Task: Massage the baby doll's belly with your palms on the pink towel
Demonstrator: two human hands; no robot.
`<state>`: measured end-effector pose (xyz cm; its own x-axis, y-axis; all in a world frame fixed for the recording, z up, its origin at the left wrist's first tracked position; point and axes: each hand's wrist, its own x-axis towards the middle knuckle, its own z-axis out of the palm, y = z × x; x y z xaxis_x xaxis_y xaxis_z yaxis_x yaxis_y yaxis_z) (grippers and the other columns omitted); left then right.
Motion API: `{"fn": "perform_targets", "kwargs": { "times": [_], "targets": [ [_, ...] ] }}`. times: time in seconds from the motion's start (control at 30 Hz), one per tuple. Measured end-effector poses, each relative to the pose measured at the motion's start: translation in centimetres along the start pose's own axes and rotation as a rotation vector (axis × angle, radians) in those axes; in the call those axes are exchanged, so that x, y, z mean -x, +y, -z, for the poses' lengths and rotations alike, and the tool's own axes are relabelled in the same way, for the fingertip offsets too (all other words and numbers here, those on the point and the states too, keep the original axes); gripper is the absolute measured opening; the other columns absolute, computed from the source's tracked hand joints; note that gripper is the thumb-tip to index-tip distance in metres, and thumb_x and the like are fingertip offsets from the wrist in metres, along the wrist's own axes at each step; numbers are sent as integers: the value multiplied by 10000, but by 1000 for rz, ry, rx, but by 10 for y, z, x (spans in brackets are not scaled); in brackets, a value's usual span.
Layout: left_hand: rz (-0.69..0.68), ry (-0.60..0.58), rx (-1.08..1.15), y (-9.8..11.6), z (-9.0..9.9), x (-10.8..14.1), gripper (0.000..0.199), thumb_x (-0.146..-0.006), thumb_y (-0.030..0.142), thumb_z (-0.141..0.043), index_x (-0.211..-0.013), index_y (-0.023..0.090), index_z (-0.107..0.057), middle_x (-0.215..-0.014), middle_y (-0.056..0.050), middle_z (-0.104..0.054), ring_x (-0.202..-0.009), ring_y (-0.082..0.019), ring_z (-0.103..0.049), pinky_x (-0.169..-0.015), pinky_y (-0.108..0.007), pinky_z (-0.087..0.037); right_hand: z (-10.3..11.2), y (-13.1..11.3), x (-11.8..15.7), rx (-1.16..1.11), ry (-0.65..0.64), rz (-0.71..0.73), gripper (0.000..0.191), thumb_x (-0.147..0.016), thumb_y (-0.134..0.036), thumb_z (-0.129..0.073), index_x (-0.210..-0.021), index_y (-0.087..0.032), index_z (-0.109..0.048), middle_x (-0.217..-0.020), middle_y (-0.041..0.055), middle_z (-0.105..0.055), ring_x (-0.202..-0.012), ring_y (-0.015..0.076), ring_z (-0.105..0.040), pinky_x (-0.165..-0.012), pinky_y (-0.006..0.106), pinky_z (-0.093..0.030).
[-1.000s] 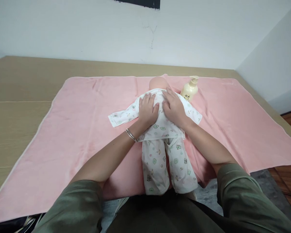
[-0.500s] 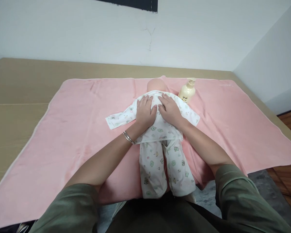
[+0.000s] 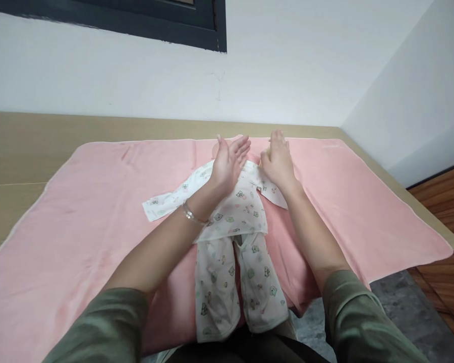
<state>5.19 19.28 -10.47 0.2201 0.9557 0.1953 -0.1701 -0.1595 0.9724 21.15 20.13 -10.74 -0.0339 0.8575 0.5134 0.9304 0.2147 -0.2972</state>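
Baby doll in white long-sleeved printed clothes (image 3: 242,214) lies mid-frame on a pink plush blanket (image 3: 98,217) spread over a pale wood-toned bench (image 3: 18,146). The left hand (image 3: 229,164) is over its upper body, fingers open and straight. The right hand (image 3: 281,160), right of centre, largely hides a cream-coloured bottle (image 3: 268,150); whether its fingers grip it, I cannot tell.
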Motion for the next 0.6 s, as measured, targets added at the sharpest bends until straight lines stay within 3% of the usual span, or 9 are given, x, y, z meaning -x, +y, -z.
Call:
{"fn": "perform_targets", "kwargs": {
  "times": [0.07,0.13,0.27,0.43,0.5,0.6],
  "targets": [
    [129,-49,111,3,-13,-19,820,-945,628,48,-1385,193,-490,-1396,-125,-561,-1399,-259,-452,-1127,-461,-434,-2,-4,0,64,-15,1,514,-968,-269,-339,-1411,-20,-419,-1452,219,-460,-1409,322,-358,-1191,526,-262],
    [217,-79,89,3,-20,-34,746,-966,612,-38,-1399,178,-464,-1362,-144,-570,-1386,-267,-466,-1108,-475,-454,-3,-10,0,99,20,-13,464,-985,-299,-339,-1291,-12,-537,-1329,224,-561,-1320,337,-449,-1159,512,-309],
    [176,-104,-207,-5,-15,-44,721,-977,596,-69,-1429,160,-423,-1325,-161,-587,-1337,-277,-512,-1112,-486,-460,-5,-20,-5,75,62,-43,421,-991,-318,-344,-1141,-32,-614,-1225,238,-609,-1256,357,-493,-1131,519,-326],
    [101,-162,-371,-4,9,-21,817,-938,568,110,-1505,182,-333,-1436,-146,-525,-1358,-259,-502,-1049,-453,-512,-11,-19,-10,0,110,-85,473,-1011,-401,-284,-1104,-81,-620,-1170,221,-633,-1233,354,-508,-1152,571,-267],
    [166,-180,-307,4,20,-4,847,-919,523,177,-1511,192,-330,-1456,-131,-516,-1355,-241,-510,-1033,-434,-523,-12,-19,-10,-8,123,-87,495,-1015,-423,-266,-1098,-91,-623,-1159,213,-640,-1225,349,-517,-1147,572,-277],
    [304,-172,-173,19,34,20,817,-937,475,130,-1473,173,-407,-1405,-141,-570,-1311,-247,-556,-1039,-434,-521,-11,-22,-8,6,136,-103,506,-1015,-429,-261,-1098,-90,-627,-1159,215,-643,-1216,352,-527,-1120,578,-313]
  ]
}}
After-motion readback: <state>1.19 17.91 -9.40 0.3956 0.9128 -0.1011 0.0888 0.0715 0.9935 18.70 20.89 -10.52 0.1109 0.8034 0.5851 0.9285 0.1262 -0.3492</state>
